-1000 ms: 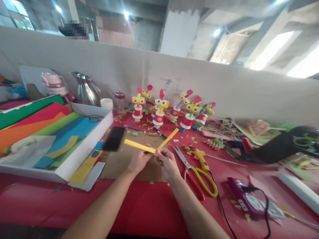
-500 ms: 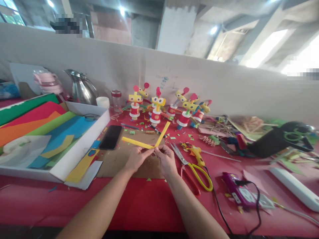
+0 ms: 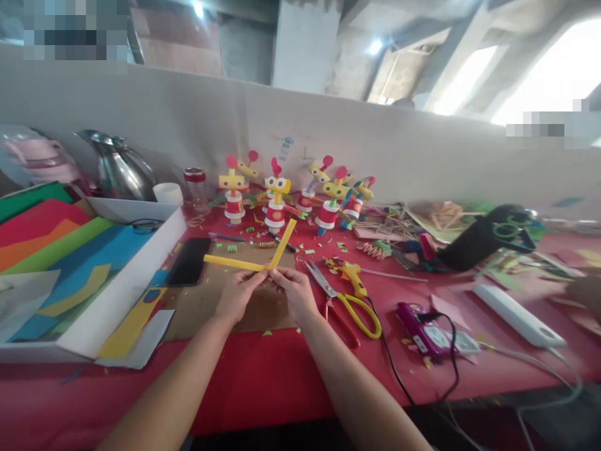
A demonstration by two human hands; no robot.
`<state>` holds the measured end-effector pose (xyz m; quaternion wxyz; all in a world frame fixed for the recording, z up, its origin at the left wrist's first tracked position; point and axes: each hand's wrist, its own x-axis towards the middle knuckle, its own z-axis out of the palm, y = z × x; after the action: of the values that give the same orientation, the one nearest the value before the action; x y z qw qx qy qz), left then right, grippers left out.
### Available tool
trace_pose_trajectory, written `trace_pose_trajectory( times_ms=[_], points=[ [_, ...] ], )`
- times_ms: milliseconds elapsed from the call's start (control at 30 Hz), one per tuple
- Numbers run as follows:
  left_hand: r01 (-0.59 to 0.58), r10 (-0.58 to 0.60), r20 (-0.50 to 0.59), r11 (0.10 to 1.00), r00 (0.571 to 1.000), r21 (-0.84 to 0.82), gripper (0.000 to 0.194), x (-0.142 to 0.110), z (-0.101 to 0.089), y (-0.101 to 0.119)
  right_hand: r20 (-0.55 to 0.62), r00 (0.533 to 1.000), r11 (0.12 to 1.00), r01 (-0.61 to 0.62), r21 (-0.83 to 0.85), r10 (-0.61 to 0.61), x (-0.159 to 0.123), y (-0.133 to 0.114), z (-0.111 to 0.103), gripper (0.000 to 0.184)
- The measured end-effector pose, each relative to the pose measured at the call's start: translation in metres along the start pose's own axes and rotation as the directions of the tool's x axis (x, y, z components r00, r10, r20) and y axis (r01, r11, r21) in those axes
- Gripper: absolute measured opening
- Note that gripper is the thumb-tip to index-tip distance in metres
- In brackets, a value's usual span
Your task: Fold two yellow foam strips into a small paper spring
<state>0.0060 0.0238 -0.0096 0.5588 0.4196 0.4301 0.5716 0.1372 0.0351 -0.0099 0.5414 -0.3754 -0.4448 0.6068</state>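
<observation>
Two arms of yellow paper strip meet in a V at my fingertips, one reaching left and one pointing up and away. My left hand is closed, pinching the strip near the joint. From the other side my right hand pinches the same corner, thumb on top. Whether it is one folded strip or two joined ones, I cannot tell. Beneath both hands lies a brown cardboard sheet. Right of my right hand rest yellow-handled scissors, red-handled pliers and a yellow glue gun.
Several paper-cup figures stand along the wall. At left are a white box of coloured paper, a phone and a steel jug. A purple power socket, its cords, and a white power strip lie at right.
The camera view has turned to the right, so everything sits further left in the picture. Both hands still pinch the yellow strip at its corner, with nearly the same V shape.
</observation>
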Motion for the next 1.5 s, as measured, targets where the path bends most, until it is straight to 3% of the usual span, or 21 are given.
trace_pose_trajectory(
  times_ms=[333, 500, 633, 767, 967, 1133, 1267, 1367, 1500],
  points=[
    [0.004, -0.018, -0.066, 0.979, 0.998, -0.203, 0.016, 0.005, 0.006, -0.001, -0.047, 0.999, 0.991, 0.029, 0.129, -0.023, -0.002, -0.002, 0.004, 0.034],
    [0.005, -0.011, -0.041, 0.986, 0.999, -0.165, 0.018, 0.004, 0.008, -0.002, -0.057, 0.99, 0.991, 0.131, 0.014, -0.13, -0.001, -0.003, 0.006, 0.02],
    [0.034, -0.03, 0.027, 0.988, 0.999, -0.152, 0.025, 0.006, 0.004, -0.005, -0.091, 0.991, 0.992, 0.104, 0.066, -0.098, 0.0, -0.001, 0.004, 0.019],
    [0.097, -0.102, -0.012, 0.971, 0.995, -0.218, 0.023, 0.006, 0.001, -0.003, -0.095, 0.993, 0.992, 0.073, 0.098, -0.064, 0.002, 0.001, 0.002, 0.02],
    [0.218, -0.222, 0.027, 0.915, 0.975, -0.338, 0.022, 0.006, -0.001, -0.006, -0.087, 0.996, 0.994, 0.042, 0.099, -0.034, 0.003, 0.002, 0.001, 0.022],
    [0.219, -0.205, 0.08, 0.941, 0.975, -0.259, 0.027, 0.007, -0.004, -0.006, -0.047, 0.998, 0.989, 0.058, 0.138, -0.052, 0.002, 0.004, 0.002, 0.023],
    [0.2, -0.192, 0.063, 0.968, 0.979, -0.152, 0.029, 0.006, -0.005, -0.001, -0.041, 0.998, 0.988, 0.052, 0.142, -0.047, 0.0, 0.005, 0.002, 0.022],
    [0.18, -0.174, 0.058, 0.974, 0.983, -0.135, 0.03, 0.006, -0.005, 0.0, -0.023, 0.999, 0.991, 0.025, 0.133, -0.022, -0.002, 0.003, 0.003, 0.022],
    [0.16, -0.154, 0.057, 0.978, 0.986, -0.136, 0.03, 0.007, -0.005, 0.0, -0.058, 0.995, 0.994, 0.084, 0.075, -0.08, -0.004, 0.001, 0.005, 0.017]
  ],
)
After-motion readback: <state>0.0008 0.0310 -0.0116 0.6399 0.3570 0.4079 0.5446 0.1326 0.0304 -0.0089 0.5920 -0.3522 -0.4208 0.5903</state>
